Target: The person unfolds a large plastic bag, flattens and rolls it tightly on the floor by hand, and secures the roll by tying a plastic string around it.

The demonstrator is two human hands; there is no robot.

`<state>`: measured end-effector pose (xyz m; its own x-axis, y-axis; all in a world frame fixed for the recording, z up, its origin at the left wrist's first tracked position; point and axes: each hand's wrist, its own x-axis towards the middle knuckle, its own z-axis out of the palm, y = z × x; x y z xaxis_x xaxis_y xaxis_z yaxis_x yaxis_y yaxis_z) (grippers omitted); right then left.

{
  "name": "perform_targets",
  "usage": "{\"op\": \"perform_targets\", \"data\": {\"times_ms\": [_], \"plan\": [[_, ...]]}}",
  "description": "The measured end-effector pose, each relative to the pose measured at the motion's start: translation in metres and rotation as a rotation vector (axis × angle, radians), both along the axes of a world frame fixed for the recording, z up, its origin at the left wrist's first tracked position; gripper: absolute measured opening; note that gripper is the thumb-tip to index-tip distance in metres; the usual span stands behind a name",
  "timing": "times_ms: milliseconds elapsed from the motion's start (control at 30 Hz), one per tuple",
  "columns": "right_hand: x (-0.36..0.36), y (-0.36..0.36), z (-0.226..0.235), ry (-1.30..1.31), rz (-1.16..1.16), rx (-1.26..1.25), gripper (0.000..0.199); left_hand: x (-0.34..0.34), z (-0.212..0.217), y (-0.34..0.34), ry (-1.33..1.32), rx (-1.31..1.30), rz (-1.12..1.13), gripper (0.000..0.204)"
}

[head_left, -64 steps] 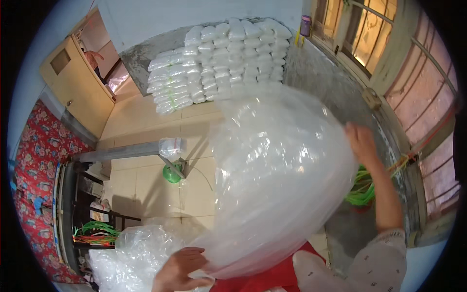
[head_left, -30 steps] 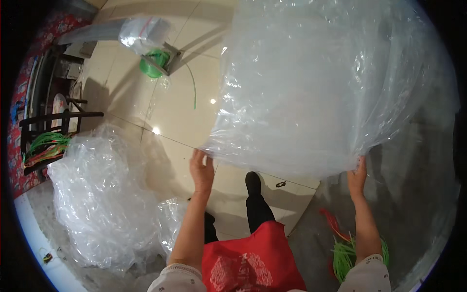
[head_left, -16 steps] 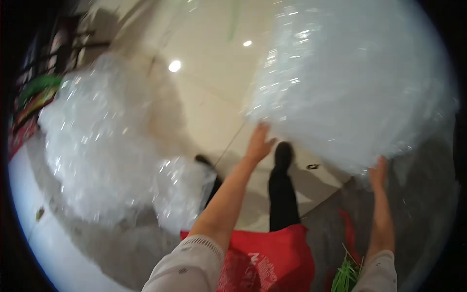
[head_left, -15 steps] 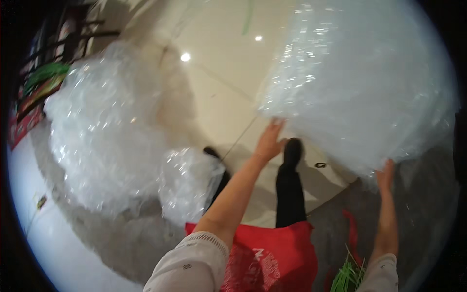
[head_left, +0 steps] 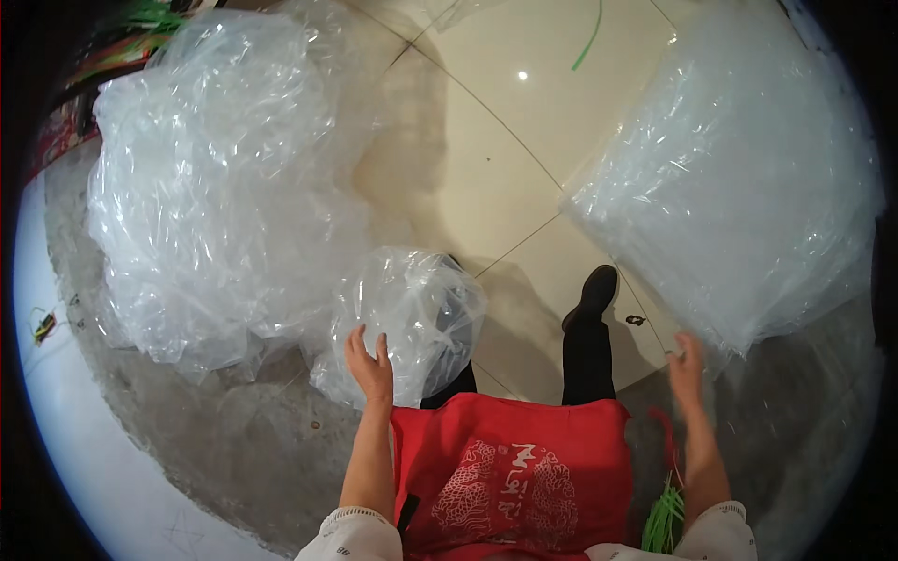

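Note:
My left hand (head_left: 370, 365) is open, fingers apart, over the near edge of a small crumpled clear plastic bag (head_left: 398, 299); whether it touches the plastic I cannot tell. That plastic lies against a big loose heap of clear plastic bags (head_left: 224, 187) on the left. On the right rests a flat stack of clear plastic bags (head_left: 748, 178), its near corner pointing toward me. Just left of that corner, my right hand (head_left: 687, 365) is open and apart from the stack, holding nothing.
A red apron (head_left: 510, 467) covers my lap. Green plastic strips (head_left: 664, 519) hang by my right forearm, and another green strip (head_left: 588, 37) lies on the tiled floor (head_left: 496, 178). A small dark object (head_left: 635, 320) is near my shoe (head_left: 591, 294). Coloured packages (head_left: 122, 51) stand far left.
My left hand has left the stack's edge and swung left over the small plastic bag. My right hand has come off the stack's near corner and moved slightly left. The view has shifted.

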<state>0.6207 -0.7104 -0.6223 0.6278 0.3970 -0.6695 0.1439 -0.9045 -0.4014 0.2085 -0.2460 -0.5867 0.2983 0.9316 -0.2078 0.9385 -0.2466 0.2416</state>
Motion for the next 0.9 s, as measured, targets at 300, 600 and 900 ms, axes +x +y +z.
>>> {"op": "perform_targets", "data": {"times_ms": [300,600,900], "plan": [[-0.258,0.27,0.009,1.123,-0.523,-0.046,0.076,-0.012,-0.027,-0.047,-0.22,-0.66,-0.002,0.041],[-0.29,0.34,-0.064,0.919,-1.26,0.213,0.04,-0.039,0.046,-0.033,-0.522,-0.921,-0.051,0.029],[0.06,0.417,0.255,0.718,-0.681,1.078,0.031,-0.198,0.169,-0.026,-0.46,-0.231,0.506,0.031]]}}
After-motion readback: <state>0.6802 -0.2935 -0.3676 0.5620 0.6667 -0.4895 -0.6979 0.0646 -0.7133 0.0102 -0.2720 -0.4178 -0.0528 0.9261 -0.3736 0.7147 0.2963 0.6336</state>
